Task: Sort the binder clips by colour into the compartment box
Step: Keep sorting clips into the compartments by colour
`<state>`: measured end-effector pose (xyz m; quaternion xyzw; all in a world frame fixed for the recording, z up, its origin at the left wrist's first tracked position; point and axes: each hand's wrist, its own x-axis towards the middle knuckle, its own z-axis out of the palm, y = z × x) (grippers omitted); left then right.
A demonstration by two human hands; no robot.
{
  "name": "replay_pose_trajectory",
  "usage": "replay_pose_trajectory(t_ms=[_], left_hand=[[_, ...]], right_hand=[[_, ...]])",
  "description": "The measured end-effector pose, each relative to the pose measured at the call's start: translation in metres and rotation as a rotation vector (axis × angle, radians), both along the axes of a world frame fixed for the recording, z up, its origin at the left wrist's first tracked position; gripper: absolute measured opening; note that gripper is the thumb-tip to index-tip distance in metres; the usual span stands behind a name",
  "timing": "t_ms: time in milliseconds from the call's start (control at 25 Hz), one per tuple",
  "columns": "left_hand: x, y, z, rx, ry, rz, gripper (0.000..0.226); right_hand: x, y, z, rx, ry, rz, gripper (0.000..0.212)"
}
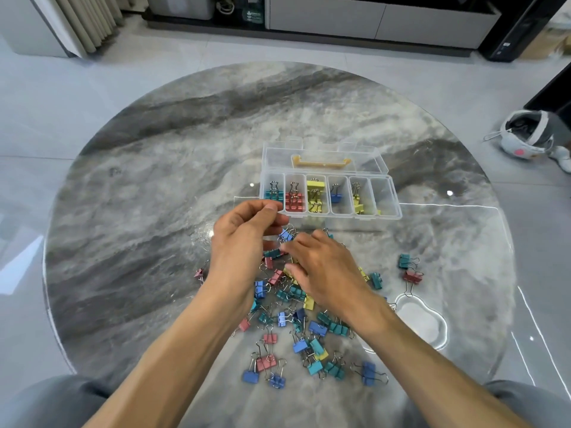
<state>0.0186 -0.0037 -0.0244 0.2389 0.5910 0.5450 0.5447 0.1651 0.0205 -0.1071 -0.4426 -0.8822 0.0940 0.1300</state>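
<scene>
while both hands' curled fingers obscure their grasp, the compartment box [330, 196] holds teal, red, yellow, blue clips.

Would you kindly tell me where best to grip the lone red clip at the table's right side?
Probably pinch the red clip by its red body from above. It lies flat, clear of the pile, wire handles pointing toward the person; only a teal clip sits close behind it.

No text, label, brand or number can be read. The dark green container [254, 14] on the low shelf at the far wall carries a pale label, too small and blurred to make out.
</scene>
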Motion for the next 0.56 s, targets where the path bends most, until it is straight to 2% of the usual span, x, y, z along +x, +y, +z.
replay_pose_trajectory(t_ms=[80,240,360,440,560], left_hand=[[-0.002,0.001,0.000,0.009,0.003,-0.003,0.011],[0.001,0.001,0.000,0.030,0.041,-0.035,0.011],[0.002,-0.001,-0.001,0.032,0.043,-0.047,0.011],[0.001,-0.002,-0.003,0.040,0.101,-0.074,0.012],[0.005,-0.003,-0.009,0.082,0.347,-0.261,0.022]], right_hand=[[-0.002,0.001,-0.006,-0.031,-0.028,-0.019,0.027],[-0.003,0.007,-0.004,-0.171,0.092,-0.136,0.030],[-0.004,0.006,-0.001,-0.239,0.114,-0.190,0.014],[0.000,0.005,0.008,-0.378,0.335,-0.315,0.007],[0.009,0.004,0.032,-0.762,0.908,-0.513,0.005]])
